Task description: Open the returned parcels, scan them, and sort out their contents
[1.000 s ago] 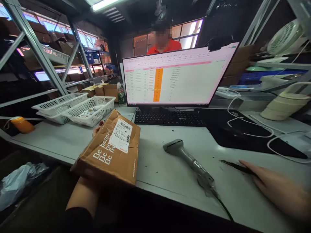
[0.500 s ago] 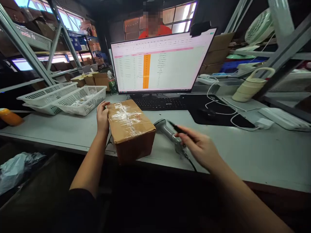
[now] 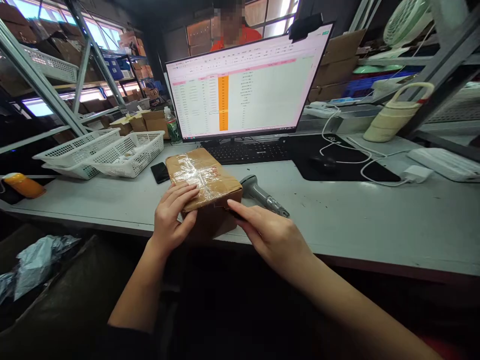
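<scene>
A taped cardboard box (image 3: 204,175) sits at the front edge of the desk, its top shiny with clear tape. My left hand (image 3: 174,215) grips its near left corner, fingers laid over the top and thumb against the front face. At the near right corner, my right hand (image 3: 268,230) is closed around a slim black utility knife (image 3: 235,214), held against the front face just under the top edge. Its tip is hidden by shadow and my fingers. A grey barcode scanner (image 3: 264,196) lies just right of the box.
Behind the box stand a keyboard (image 3: 251,151) and a monitor (image 3: 270,95). White baskets (image 3: 129,162) and a phone (image 3: 160,173) are at left. A mouse (image 3: 325,163) on a black mat, a cable and a white adapter (image 3: 417,173) lie right. A person in red is beyond the monitor.
My left hand has moved from the box's far left side to its near left corner. My right hand has brought the knife left, from above the scanner to the box's front face.
</scene>
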Motion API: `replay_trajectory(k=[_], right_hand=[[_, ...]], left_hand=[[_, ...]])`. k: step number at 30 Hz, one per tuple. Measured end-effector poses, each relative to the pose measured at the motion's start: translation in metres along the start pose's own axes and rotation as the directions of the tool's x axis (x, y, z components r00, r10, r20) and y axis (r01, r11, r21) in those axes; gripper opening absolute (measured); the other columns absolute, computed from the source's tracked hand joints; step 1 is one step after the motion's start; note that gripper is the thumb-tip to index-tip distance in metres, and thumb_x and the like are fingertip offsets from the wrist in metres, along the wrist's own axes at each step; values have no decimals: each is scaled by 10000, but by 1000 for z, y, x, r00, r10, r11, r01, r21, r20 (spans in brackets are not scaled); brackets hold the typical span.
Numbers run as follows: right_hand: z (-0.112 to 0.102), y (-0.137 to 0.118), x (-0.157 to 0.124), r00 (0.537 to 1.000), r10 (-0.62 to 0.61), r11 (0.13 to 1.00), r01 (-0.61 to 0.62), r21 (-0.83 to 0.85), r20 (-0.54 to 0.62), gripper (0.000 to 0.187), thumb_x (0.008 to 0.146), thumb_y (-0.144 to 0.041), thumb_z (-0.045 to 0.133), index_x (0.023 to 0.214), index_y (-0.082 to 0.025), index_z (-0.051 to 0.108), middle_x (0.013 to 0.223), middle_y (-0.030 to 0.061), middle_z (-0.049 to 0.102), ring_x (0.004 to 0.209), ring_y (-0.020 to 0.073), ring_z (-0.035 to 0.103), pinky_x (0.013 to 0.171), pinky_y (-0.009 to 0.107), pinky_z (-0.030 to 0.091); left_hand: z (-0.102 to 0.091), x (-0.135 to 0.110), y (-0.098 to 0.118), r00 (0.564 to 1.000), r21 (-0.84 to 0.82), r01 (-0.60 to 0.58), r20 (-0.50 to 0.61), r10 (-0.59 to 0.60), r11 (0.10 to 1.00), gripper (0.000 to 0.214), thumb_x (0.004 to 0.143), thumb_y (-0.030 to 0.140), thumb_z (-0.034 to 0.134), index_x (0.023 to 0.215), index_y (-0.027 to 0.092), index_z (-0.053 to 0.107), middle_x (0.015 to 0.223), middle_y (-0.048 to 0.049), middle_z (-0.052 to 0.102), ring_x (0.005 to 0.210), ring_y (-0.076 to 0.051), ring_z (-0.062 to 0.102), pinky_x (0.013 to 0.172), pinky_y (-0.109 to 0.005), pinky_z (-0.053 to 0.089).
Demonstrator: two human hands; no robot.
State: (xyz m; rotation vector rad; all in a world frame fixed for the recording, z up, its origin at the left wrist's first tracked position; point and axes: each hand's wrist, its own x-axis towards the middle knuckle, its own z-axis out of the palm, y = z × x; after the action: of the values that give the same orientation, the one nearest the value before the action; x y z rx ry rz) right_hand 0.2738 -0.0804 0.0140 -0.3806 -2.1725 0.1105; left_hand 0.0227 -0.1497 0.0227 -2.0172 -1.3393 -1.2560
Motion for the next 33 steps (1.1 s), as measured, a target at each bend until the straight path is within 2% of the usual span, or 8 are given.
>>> replay_trajectory(k=[2, 5, 11, 15, 19, 27, 30, 33], right_hand=[[2, -1, 1, 999, -37, 996, 35, -77, -22, 393, 1040, -169, 523, 1421, -219, 604, 987, 30, 767, 805, 143, 698, 733, 264, 566], [7, -2, 3, 996, -87, 983, 83, -166, -13, 368, 1004, -95, 517, 1296, -223, 700, 1041, 31, 781, 815, 146, 690, 734, 276, 556], [26, 1, 1, 945, -215, 963, 164, -214, -246, 337, 922, -15, 600, 1185, -171, 741, 1049, 70, 776, 871, 182, 694, 781, 313, 572], [43, 0, -1, 908, -191, 975, 129, -183, -373, 289, 925, -37, 615, 1097, -206, 774, 917, 65, 722, 820, 156, 669, 737, 277, 575], [58, -5, -2, 864, -140, 982, 59, -180, -483, 323, 900, -25, 648, 1085, -255, 776, 1018, 61, 758, 903, 182, 672, 800, 321, 583], [74, -14, -5, 828, -24, 997, -19, -71, -560, 378, 881, -30, 693, 1149, -284, 776, 1066, 36, 794, 903, 198, 666, 777, 336, 585], [74, -16, -4, 835, -11, 996, -39, -79, -550, 380, 896, -51, 685, 1154, -314, 780, 1066, 14, 795, 899, 191, 668, 784, 336, 586], [71, -16, -2, 851, -21, 991, -51, -121, -525, 319, 907, -50, 675, 1094, -283, 788, 1062, 13, 796, 880, 192, 665, 776, 339, 578]], left_hand=[[2, 1, 0, 1000, 16, -22, -8, 22, 1000, 359, 931, 210, 589, 1283, 238, 652, 1295, -81, 717, 1268, -253, 636, 1164, -504, 447], [5, 2, 0, 999, 14, -30, -25, 30, 999, 320, 930, 215, 597, 1238, 237, 680, 1255, -74, 735, 1230, -246, 653, 1151, -493, 454], [8, 9, -2, 999, -15, -8, -44, 7, 1000, 267, 873, 210, 660, 1126, 252, 732, 1144, -42, 760, 1123, -229, 675, 1062, -453, 515], [12, 11, -1, 995, -35, -55, -82, 52, 998, 261, 864, 200, 685, 1115, 245, 737, 1129, -42, 771, 1097, -226, 689, 1007, -433, 543], [19, 8, 3, 991, -12, -47, -123, 45, 999, 270, 870, 187, 662, 1125, 237, 733, 1151, -44, 776, 1104, -230, 702, 1028, -449, 529], [25, 7, 8, 984, 0, -7, -176, 7, 1000, 228, 889, 206, 637, 1089, 235, 743, 1118, -43, 787, 1104, -230, 708, 1038, -466, 526], [26, 8, 9, 985, 15, 11, -172, -9, 1000, 224, 885, 228, 629, 1075, 239, 748, 1107, -40, 789, 1095, -236, 715, 1033, -473, 532], [26, 8, 9, 982, 21, 18, -186, -14, 1000, 216, 887, 250, 623, 1059, 243, 752, 1086, -36, 793, 1079, -240, 721, 1022, -476, 538]])
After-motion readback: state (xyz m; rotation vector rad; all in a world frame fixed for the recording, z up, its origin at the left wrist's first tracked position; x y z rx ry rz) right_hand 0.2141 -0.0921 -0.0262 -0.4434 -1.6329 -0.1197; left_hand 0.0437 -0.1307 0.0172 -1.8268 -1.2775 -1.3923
